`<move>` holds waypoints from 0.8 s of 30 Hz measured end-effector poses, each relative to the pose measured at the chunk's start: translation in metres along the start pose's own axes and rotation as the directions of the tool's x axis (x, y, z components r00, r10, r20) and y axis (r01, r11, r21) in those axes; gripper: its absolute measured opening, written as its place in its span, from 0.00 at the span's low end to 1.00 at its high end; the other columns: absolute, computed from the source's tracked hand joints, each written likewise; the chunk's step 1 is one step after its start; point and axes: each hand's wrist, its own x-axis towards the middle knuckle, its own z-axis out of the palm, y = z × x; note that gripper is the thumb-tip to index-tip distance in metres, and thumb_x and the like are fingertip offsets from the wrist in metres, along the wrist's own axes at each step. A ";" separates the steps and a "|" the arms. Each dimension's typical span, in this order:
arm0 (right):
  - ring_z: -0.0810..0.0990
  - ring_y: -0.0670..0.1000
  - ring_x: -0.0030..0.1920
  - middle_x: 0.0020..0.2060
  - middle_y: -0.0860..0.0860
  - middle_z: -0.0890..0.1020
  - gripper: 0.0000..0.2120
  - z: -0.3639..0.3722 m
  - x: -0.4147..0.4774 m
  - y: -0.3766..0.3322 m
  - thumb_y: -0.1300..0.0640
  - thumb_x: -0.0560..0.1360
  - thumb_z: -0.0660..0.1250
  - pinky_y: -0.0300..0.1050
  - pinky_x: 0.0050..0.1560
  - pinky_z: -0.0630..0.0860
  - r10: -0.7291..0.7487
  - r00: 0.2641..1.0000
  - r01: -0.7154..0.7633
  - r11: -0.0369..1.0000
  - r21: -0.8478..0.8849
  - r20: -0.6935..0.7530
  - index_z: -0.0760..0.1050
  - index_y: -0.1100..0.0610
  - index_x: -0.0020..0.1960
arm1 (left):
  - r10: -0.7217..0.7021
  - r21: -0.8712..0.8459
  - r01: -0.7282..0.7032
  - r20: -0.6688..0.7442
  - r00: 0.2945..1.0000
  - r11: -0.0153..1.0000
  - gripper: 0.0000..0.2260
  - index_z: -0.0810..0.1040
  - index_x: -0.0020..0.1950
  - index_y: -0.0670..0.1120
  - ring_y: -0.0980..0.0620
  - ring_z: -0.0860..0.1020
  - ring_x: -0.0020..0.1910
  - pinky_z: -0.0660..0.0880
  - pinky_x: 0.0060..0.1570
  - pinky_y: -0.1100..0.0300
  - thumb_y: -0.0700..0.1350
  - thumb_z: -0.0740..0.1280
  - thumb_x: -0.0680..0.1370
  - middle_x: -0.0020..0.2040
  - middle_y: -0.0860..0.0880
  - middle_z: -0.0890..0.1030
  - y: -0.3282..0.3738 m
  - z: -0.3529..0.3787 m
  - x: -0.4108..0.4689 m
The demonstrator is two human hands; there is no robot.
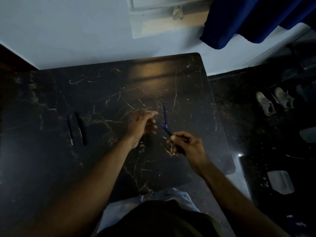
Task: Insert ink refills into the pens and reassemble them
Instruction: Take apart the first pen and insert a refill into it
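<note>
On the black marble table [102, 93] my right hand [187, 145] grips a dark blue pen barrel [168, 132] that points up and to the left. A thin blue ink refill [165, 114] lies on the table just beyond the barrel's tip. My left hand [142, 124] hovers left of the refill with its fingers spread and nothing in it. Two more pens lie side by side at the left: a slim blue one [70, 130] and a thicker black one [81, 129].
The table's right edge [220, 117] drops to a dark floor with a pair of pale shoes [273, 101] and a grey cloth [280, 182]. A blue curtain [248, 19] hangs at the back right. My lap shows at the near edge.
</note>
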 end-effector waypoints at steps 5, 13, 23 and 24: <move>0.70 0.47 0.22 0.32 0.54 0.82 0.05 0.003 0.015 -0.048 0.59 0.79 0.73 0.36 0.20 0.66 -0.094 0.996 0.095 0.992 -0.080 0.011 0.85 0.60 0.49 | 0.149 -0.111 -0.129 0.203 0.968 0.985 0.06 0.88 0.55 0.44 0.50 0.86 0.43 0.84 0.37 0.58 0.39 0.72 0.82 0.44 0.47 0.86 0.019 0.008 -0.039; 0.82 0.50 0.31 0.36 0.57 0.85 0.02 0.028 0.038 -0.094 0.60 0.74 0.78 0.40 0.27 0.76 -0.165 0.986 0.153 0.943 0.297 0.015 0.86 0.58 0.45 | 0.359 -0.145 -0.363 -0.050 0.932 0.920 0.06 0.86 0.56 0.43 0.52 0.86 0.39 0.83 0.34 0.61 0.37 0.74 0.80 0.44 0.46 0.89 0.055 0.002 -0.058; 0.81 0.50 0.32 0.35 0.57 0.84 0.04 0.062 0.047 -0.090 0.64 0.77 0.74 0.40 0.31 0.78 -0.177 0.984 0.159 0.843 0.513 -0.015 0.83 0.66 0.48 | 0.643 0.302 -0.593 -0.093 0.761 0.746 0.09 0.78 0.57 0.35 0.50 0.81 0.31 0.78 0.24 0.58 0.41 0.68 0.85 0.39 0.44 0.83 0.072 -0.002 -0.071; 0.81 0.50 0.32 0.35 0.57 0.84 0.04 0.061 0.045 -0.089 0.64 0.78 0.74 0.39 0.31 0.78 -0.174 0.985 0.157 0.841 0.518 -0.017 0.83 0.66 0.49 | 0.648 0.332 -0.593 -0.080 0.757 0.733 0.08 0.78 0.55 0.36 0.50 0.79 0.29 0.77 0.23 0.58 0.42 0.68 0.85 0.38 0.45 0.82 0.072 -0.001 -0.072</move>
